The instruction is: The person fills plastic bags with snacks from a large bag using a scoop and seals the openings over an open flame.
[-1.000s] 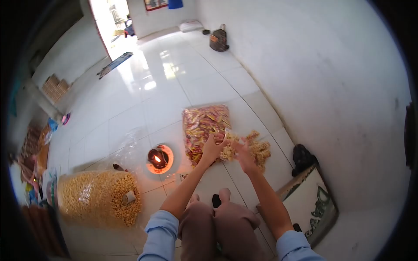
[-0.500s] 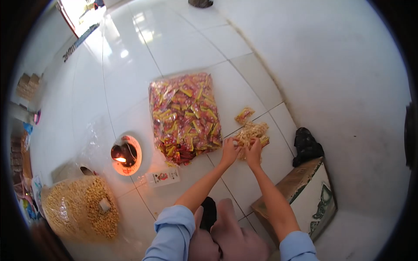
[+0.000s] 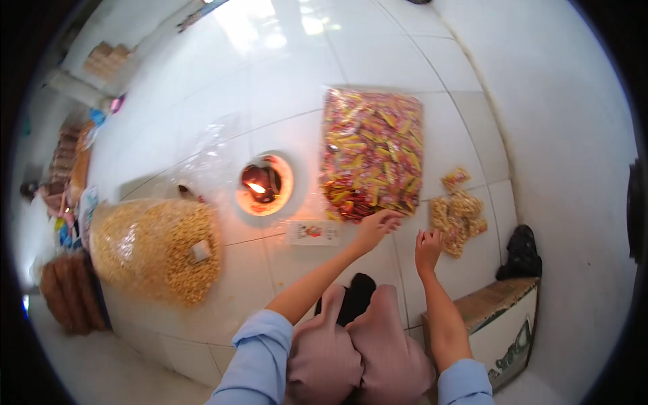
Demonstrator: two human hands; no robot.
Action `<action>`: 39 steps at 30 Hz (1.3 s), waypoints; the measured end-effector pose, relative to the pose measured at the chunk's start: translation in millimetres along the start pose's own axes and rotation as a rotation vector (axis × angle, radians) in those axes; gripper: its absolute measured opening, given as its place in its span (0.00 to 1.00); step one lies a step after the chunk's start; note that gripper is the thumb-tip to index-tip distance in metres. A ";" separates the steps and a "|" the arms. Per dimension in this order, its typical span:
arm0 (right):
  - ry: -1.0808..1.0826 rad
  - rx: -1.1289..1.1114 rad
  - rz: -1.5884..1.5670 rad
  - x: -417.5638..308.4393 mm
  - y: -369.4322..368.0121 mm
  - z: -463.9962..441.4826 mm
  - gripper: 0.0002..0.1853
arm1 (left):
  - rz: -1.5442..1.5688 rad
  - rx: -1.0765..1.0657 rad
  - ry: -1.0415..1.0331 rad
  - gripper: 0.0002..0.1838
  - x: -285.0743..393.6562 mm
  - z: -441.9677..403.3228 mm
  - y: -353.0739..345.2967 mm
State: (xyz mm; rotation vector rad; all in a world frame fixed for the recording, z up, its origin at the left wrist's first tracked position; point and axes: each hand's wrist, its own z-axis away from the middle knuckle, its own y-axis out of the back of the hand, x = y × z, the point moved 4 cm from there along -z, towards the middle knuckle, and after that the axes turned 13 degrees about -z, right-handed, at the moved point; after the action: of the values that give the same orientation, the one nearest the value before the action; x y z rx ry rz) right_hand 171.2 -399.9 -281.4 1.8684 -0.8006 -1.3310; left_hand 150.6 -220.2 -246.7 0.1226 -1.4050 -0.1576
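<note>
"What did our bags on the floor [image 3: 283,128] hold?"

"The big clear bag [image 3: 372,152] ahead of us was full of red-and-yellow wrappers [image 3: 364,192]. The bulging bag [image 3: 128,233] on our left held loose yellow pieces [image 3: 185,280], with a pale object [image 3: 201,251] on them."

"And the bowl [image 3: 287,185] between them?"

"We saw a small flame [image 3: 256,187] in it, beside something dark. A printed card [image 3: 312,233] lay near."

"Where were our filled packets [image 3: 459,212]?"

"Heaped on the floor, right of the wrapper bag, with pale yellow contents; another packet [image 3: 456,179] lay just beyond."

"Our hands?"

"Our left hand [image 3: 379,228] was at the wrapper bag's near edge, fingers half bent. Our right hand [image 3: 428,248] was just beside the heap, fingers curled. Whether either gripped anything, we could not tell."
</note>
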 end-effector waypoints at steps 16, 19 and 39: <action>0.596 -0.532 -0.510 -247.1 -106.6 -0.4 0.10 | -0.148 0.767 0.439 0.12 -156.9 192.0 240.9; 0.640 -0.772 -0.403 -257.4 -150.5 21.1 0.18 | -0.247 0.733 0.409 0.12 -170.4 178.7 232.9; 0.363 -0.782 -0.289 -249.1 -199.4 42.9 0.25 | -0.318 0.581 0.484 0.12 -173.1 136.8 201.5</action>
State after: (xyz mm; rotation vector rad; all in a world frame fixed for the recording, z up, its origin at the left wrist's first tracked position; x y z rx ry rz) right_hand 77.4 -94.9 -324.0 1.5246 0.1840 -1.1755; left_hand -4.1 10.6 -356.5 0.8146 -0.9045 0.0254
